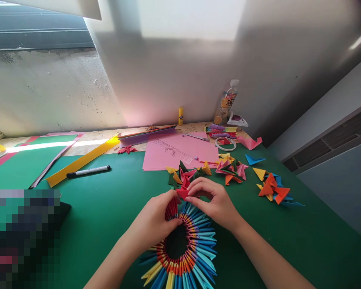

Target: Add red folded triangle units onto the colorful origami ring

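Observation:
A ring of folded paper pieces, blue, yellow, orange and red, lies on the green table. My left hand grips its upper left side, thumb inside the hole and fingers over the red pieces. Just above the ring, my right hand pinches a red folded paper piece between thumb and fingers. The left fingertips reach close to that red piece; whether they touch it I cannot tell. Behind the hands sits a pile of green, pink and yellow folded pieces.
More folded pieces and an orange and blue pile lie to the right. Pink sheets carry a clear ruler. A marker, yellow strip, glue stick, bottle and tape ring stand or lie around. Pixelation covers the lower left.

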`<state>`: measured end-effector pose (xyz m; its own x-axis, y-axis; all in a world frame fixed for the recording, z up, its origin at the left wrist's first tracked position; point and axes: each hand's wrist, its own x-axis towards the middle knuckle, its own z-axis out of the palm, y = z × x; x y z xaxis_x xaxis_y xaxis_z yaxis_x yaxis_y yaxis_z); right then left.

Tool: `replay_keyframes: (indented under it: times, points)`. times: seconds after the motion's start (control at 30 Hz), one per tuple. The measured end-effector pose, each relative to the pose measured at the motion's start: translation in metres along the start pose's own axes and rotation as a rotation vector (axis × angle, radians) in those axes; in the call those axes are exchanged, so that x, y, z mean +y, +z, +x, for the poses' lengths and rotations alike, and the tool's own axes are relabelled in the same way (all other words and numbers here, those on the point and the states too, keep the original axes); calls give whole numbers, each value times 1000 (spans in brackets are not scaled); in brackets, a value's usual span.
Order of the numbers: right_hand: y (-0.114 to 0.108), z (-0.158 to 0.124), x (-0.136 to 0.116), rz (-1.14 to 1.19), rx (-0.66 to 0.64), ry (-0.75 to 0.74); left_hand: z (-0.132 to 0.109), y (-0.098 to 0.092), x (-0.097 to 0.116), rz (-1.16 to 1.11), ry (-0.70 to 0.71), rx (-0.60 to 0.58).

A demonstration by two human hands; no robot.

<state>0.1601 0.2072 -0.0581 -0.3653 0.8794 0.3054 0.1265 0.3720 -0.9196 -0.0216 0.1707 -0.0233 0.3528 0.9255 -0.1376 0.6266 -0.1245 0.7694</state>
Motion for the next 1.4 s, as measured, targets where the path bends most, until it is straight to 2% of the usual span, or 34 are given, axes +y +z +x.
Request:
replay_keyframes:
  times: [0.13, 0.2, 0.4, 0.5, 0.6, 0.8, 1.0, 1.2, 1.4]
  points:
    - [2, -1, 1, -309, -38, -230, 0, 1, -1, 11, -13, 11]
    - [3, -2, 2, -409, -49, -291, 0, 1, -1, 6, -18, 9]
    - [8, -6, 6, -397, -66, -260, 0, 1, -1, -8, -6, 5]
    - [9, -5, 3, -330, -3, -166, 0, 1, -1, -8, -15, 8]
    - [6, -2, -1, -195, 84, -5, 0, 1, -1, -8, -30, -2]
    - [2, 4, -2, 177, 151, 259, 0, 0, 0, -4, -26, -9]
    - [0, 6, 3, 421, 238, 457, 0, 0, -1, -10, -33, -7]
    - [-2, 6, 10, 508, 181, 612, 0, 0, -1, -24, -37, -6]
    - [-1, 5, 10, 405, 107, 597, 0, 0, 0, -21, -27, 8]
